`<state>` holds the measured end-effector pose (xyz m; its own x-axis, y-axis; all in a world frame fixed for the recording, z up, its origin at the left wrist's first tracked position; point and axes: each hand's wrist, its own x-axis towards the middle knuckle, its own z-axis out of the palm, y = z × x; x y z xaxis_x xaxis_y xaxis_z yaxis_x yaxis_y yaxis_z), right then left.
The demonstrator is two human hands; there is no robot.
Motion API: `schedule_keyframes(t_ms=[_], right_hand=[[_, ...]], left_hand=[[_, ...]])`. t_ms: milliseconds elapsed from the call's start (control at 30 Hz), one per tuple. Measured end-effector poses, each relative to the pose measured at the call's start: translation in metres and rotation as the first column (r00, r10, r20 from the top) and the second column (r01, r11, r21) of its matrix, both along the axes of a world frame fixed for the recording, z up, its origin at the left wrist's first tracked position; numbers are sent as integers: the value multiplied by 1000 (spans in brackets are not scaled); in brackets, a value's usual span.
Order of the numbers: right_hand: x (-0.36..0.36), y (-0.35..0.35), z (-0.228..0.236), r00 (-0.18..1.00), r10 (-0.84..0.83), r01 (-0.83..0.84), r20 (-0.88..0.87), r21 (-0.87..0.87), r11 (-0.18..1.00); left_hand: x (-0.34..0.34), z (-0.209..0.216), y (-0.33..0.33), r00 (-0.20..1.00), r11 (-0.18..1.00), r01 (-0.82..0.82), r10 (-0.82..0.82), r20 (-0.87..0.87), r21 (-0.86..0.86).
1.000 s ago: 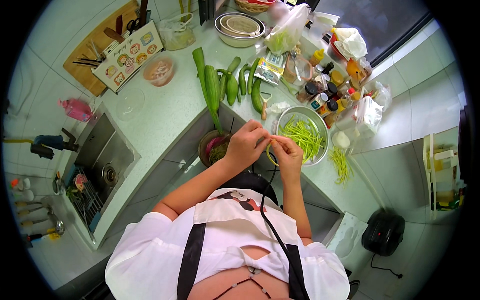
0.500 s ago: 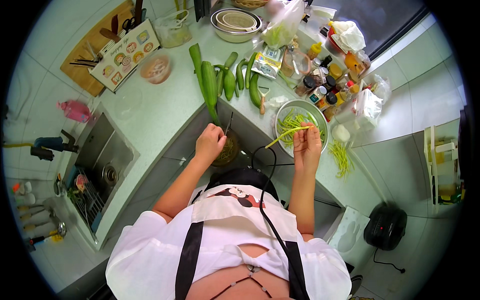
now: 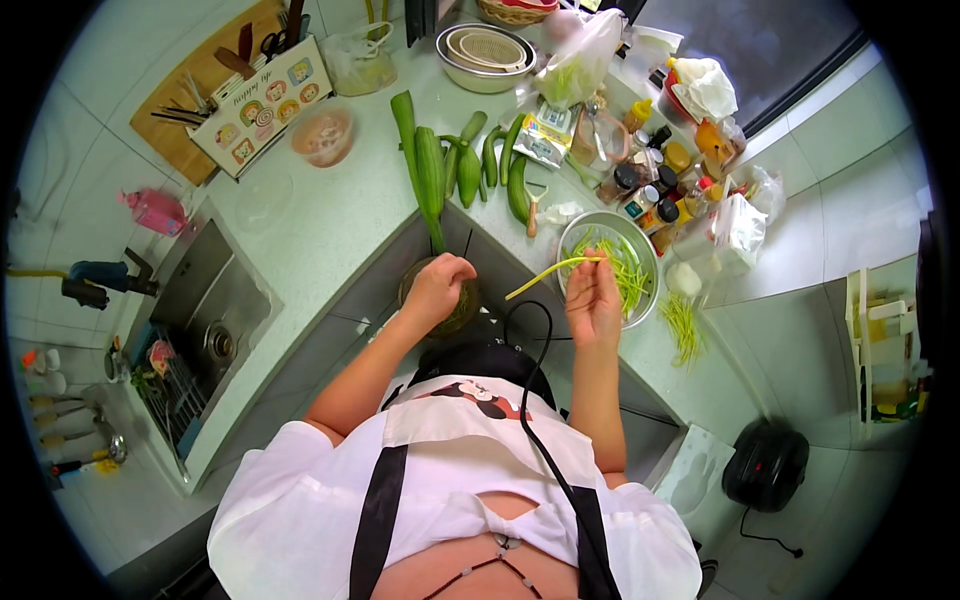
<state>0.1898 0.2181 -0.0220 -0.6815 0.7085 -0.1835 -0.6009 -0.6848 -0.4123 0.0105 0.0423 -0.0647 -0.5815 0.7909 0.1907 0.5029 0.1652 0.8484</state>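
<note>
My right hand pinches a long thin yellow-green vegetable stem between thumb and fingertips, and the stem's free end points left. Behind that hand stands a round metal bowl with a pile of cut green stem pieces in it. A bunch of uncut stems lies on the counter right of the bowl. My left hand is closed with fingers bent, above a bin holding scraps below counter level; whether anything is between its fingertips is hidden.
Loofahs and other green vegetables lie near the counter's inner corner, beside a peeler. Spice jars crowd the right back. On the left are a sink and a plastic tub. A black cable hangs before me.
My right hand has shifted slightly left and down with the stem, away from the bowl's middle. My left hand has moved a little right, its fingers now pointing more to the right.
</note>
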Motion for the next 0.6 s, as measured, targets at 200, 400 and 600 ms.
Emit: schedule_keyframes(t_ms=[200, 400, 600], right_hand=[[-19, -17, -4, 998, 28, -29, 59, 22, 999], [-21, -24, 9, 965, 0, -46, 262, 170, 984], [-6, -26, 9, 773, -305, -221, 557, 686, 693]], left_hand=[[19, 47, 3, 944, 995, 71, -91, 318, 73], [22, 52, 5, 972, 995, 63, -80, 221, 81], [19, 54, 7, 990, 993, 56, -69, 125, 104]])
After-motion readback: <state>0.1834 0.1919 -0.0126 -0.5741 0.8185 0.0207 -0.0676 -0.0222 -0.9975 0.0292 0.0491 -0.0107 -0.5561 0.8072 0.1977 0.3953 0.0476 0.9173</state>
